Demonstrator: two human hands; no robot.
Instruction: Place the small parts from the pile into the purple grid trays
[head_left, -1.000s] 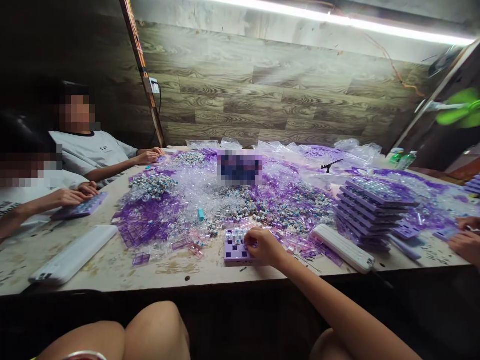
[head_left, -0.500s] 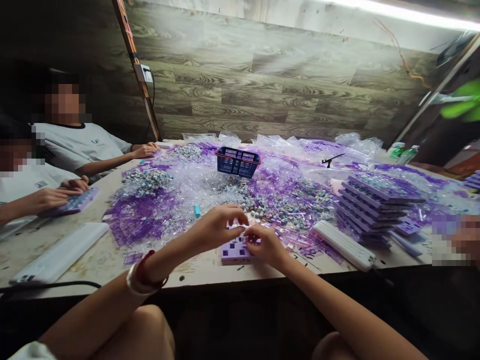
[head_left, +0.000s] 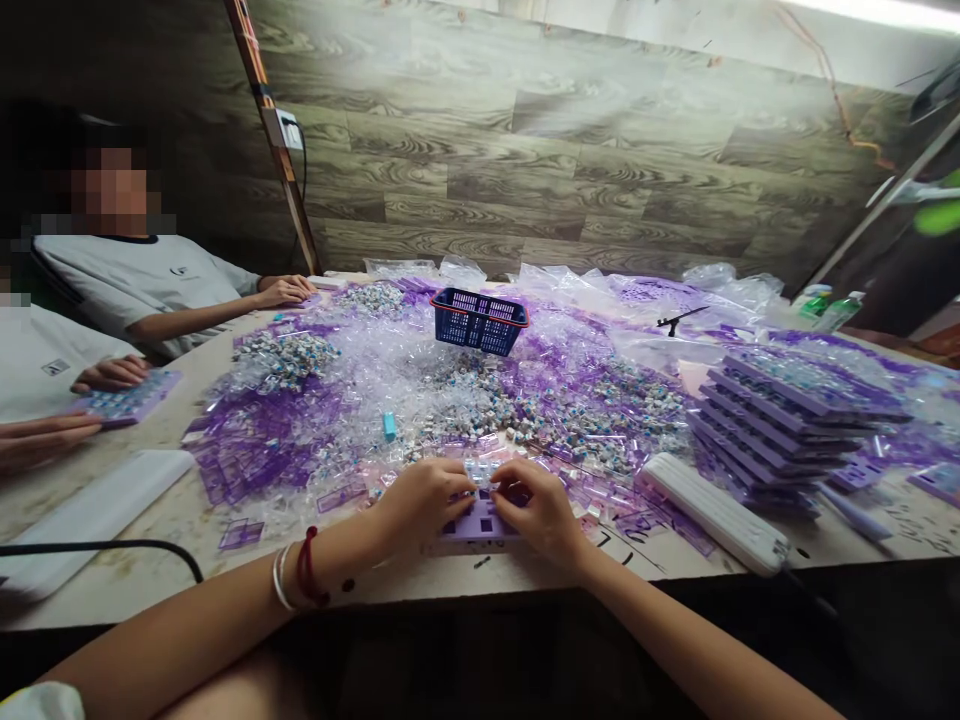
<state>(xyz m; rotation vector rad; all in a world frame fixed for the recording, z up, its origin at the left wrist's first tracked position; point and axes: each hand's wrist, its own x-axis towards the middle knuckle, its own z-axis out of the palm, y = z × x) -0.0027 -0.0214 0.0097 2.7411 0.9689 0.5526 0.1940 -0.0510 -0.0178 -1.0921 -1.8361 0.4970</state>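
A purple plate with square holes [head_left: 486, 525] lies flat at the near edge of the table, with small clear and pale parts set in its far part. My left hand [head_left: 429, 498] rests on its left side, fingers bent together over the plate. From the right, my right hand [head_left: 538, 508] reaches over the same plate, thumb and fingers curled close to the small parts. Whatever is between the fingertips of either hand is too small to make out. Heaps of small white and blue parts [head_left: 480, 395] lie just beyond.
A dark blue basket [head_left: 480, 325] stands mid-table. Stacked purple plates [head_left: 780, 425] and a white power strip [head_left: 712, 515] are at right. A white bar [head_left: 97, 515], a cable and two people [head_left: 161, 285] are at left.
My left hand has come down from above the plate onto its left side. My right hand has lowered slightly. The nearer person's hands at left have moved apart. The view has shifted a little.
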